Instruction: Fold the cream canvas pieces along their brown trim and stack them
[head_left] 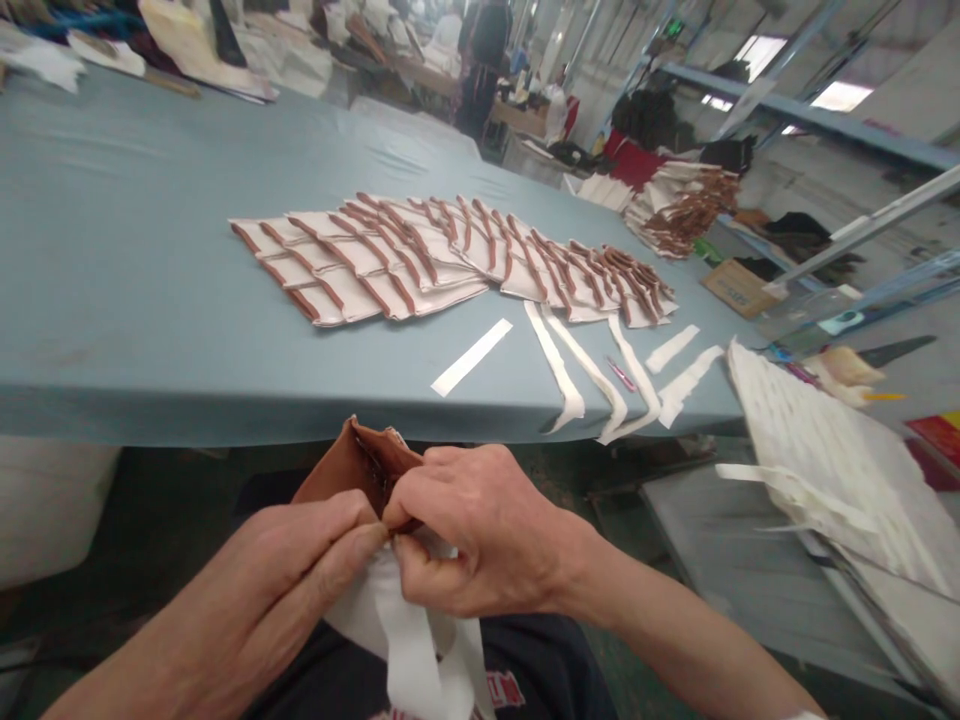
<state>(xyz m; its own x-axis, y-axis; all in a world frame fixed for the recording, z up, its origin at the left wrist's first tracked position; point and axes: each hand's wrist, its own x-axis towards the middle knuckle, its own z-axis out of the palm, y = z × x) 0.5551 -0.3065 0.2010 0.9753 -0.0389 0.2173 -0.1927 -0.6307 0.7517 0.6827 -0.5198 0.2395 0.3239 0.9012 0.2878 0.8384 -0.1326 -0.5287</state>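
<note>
Below the table's front edge, both my hands pinch a small brown leather piece (346, 468) with a white lining. My left hand (289, 570) grips its lower left side with thumb and fingers closed. My right hand (469, 525) is curled over its right edge, fingers pressed together. White strips (409, 640) hang down from the piece over my lap.
A blue-grey table (135, 270) carries a fanned row of white pieces with brown trim (442, 255), loose white strips (471, 357) and a small pink tool (621, 374). A second pile (679, 205) lies further right. A stack of white sheets (832, 450) sits at right. A person stands far back.
</note>
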